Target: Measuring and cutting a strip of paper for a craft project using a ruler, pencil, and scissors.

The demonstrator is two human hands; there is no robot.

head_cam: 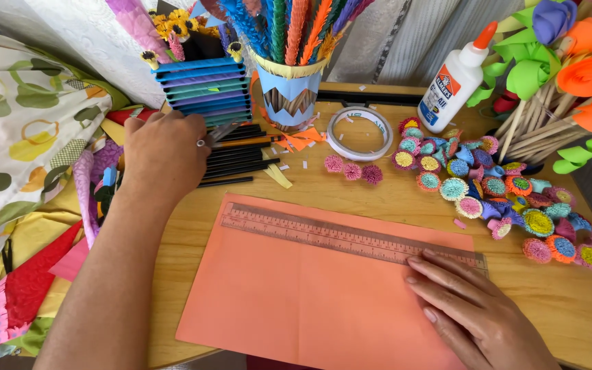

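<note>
The right hand (pixel 471 312) is laid flat, fingers spread, on the near right part of an orange paper sheet (pixel 296 294), its fingertips touching the lower edge of a clear ruler (pixel 351 238) that lies across the sheet's far edge. The sheet is judged thin, light and easily creased; it would best be held flat under a palm or lifted by a free corner, while the ruler looks stiff and liable to slide on the paper. The sheet's near edge overhangs the wooden table (pixel 570 301).

The left hand (pixel 162 154) is closed around scissors (pixel 217 133), held over a row of black sticks (pixel 238 161). Open room is found only right of the sheet; paper rosettes (pixel 488 188), a tape roll (pixel 360 132) and a glue bottle (pixel 455 82) crowd the far side.
</note>
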